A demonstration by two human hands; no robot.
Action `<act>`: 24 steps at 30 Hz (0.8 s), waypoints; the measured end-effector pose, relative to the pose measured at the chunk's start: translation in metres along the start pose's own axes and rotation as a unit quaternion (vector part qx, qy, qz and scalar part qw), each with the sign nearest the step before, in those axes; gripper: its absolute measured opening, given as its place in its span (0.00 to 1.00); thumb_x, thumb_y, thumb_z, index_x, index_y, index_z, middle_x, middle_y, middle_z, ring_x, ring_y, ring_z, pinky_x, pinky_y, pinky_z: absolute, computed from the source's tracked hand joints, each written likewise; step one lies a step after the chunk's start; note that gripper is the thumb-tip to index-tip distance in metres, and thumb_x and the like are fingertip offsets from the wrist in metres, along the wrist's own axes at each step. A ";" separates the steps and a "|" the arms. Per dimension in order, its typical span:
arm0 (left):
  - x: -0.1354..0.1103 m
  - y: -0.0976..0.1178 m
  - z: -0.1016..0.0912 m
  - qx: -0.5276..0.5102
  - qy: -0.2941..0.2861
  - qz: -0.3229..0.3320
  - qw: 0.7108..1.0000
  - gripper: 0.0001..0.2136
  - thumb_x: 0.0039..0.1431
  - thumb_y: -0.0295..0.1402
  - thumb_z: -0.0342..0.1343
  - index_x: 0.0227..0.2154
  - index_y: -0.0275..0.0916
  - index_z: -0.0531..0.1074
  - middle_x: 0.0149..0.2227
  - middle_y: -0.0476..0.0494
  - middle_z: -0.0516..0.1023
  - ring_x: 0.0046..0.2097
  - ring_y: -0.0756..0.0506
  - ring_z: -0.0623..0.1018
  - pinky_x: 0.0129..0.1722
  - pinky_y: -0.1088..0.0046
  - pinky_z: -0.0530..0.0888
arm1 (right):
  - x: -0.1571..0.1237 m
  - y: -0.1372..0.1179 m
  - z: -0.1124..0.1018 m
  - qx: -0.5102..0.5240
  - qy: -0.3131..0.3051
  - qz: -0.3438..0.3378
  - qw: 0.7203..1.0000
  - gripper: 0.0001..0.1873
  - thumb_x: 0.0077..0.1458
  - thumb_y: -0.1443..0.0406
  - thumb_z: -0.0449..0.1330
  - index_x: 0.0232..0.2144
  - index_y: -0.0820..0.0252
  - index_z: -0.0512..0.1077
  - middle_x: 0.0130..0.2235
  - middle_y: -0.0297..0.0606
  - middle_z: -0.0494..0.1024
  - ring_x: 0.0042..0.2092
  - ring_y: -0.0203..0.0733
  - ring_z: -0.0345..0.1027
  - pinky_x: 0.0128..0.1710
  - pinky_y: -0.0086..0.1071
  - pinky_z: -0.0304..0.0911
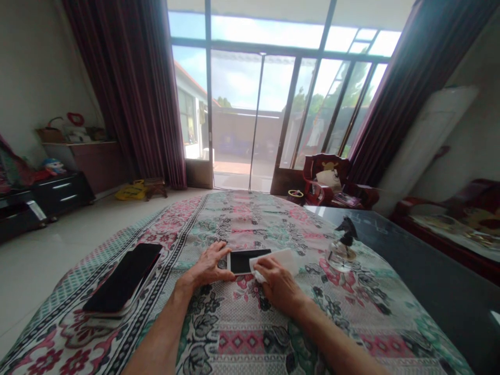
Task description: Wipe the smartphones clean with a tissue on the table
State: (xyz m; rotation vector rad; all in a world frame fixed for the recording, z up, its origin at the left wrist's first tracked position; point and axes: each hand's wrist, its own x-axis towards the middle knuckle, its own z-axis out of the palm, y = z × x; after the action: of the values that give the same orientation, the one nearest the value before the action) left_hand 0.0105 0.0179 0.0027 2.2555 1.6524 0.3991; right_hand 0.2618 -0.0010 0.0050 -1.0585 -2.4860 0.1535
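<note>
A smartphone (240,261) with a dark screen and white border lies flat on the patterned tablecloth (242,312). My left hand (209,264) grips its left end, thumb on the near edge and fingers at the far edge. In my right hand (275,278) is a white tissue (287,260), bunched under the fingers and pressed on the phone's right part. The tissue and hand hide that end of the phone. To the left rests a stack of larger dark-screened devices (125,278).
A clear spray bottle (341,255) with a black nozzle stands on the right of the table. Beyond the cloth's right edge is a dark tabletop (437,271). A carved wooden chair (328,177) and glass doors (242,120) are farther back. A yellow bag (133,190) lies on the floor.
</note>
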 end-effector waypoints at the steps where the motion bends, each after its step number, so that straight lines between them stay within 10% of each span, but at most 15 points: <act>1: 0.001 -0.002 0.001 -0.002 0.000 0.004 1.000 0.35 0.46 0.50 0.61 0.58 0.45 0.63 0.66 0.41 0.54 0.67 0.38 0.52 0.63 0.62 0.53 | 0.003 -0.002 0.003 0.003 0.000 -0.002 1.000 0.20 0.48 0.76 0.52 0.43 0.58 0.71 0.46 0.40 0.72 0.51 0.43 0.62 0.52 0.35 0.60; 24: 0.004 -0.009 0.003 -0.036 0.007 0.001 0.999 0.33 0.45 0.45 0.62 0.56 0.44 0.66 0.65 0.42 0.56 0.66 0.39 0.54 0.64 0.63 0.54 | 0.004 0.021 0.003 -0.020 0.109 0.117 0.987 0.11 0.53 0.74 0.52 0.33 0.58 0.72 0.41 0.38 0.73 0.46 0.41 0.65 0.49 0.31 0.60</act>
State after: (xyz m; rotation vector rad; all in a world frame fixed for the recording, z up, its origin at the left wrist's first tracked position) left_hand 0.0049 0.0238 -0.0040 2.2074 1.6164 0.4694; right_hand 0.2719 0.0162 -0.0019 -1.3090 -2.1756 0.0544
